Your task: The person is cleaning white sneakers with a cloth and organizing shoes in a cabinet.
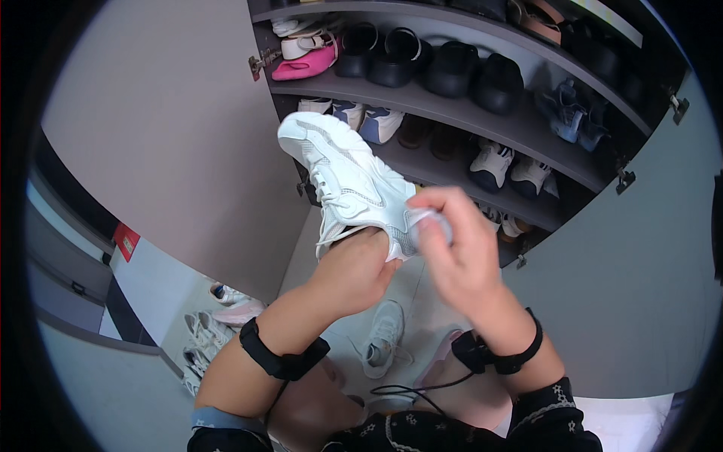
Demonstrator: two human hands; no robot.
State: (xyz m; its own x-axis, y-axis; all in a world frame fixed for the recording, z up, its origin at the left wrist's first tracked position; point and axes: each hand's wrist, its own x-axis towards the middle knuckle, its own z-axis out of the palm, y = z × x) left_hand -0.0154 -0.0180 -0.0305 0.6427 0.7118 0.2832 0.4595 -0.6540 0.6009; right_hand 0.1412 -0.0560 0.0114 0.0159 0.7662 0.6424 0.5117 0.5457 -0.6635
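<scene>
A white lace-up sneaker (356, 181) is held up in front of the open shoe cabinet, its toe pointing to the upper left. My left hand (361, 268) reaches into the shoe's opening and grips it near the heel, so some fingers are hidden inside. With my right hand (457, 243) I pinch a small whitish wad (432, 226), perhaps a cloth or wipe, against the side of the heel. That hand looks slightly blurred. Another white sneaker (384, 339) lies on the floor between my feet, its laces loose.
Cabinet shelves (497, 121) hold black clogs (452, 68), a pink shoe (305, 63) and several sneakers. The left door (169, 141) and right door (610, 282) stand open. More shoes (206, 333) are on the floor at left. A black cable (406, 389) hangs by my wrists.
</scene>
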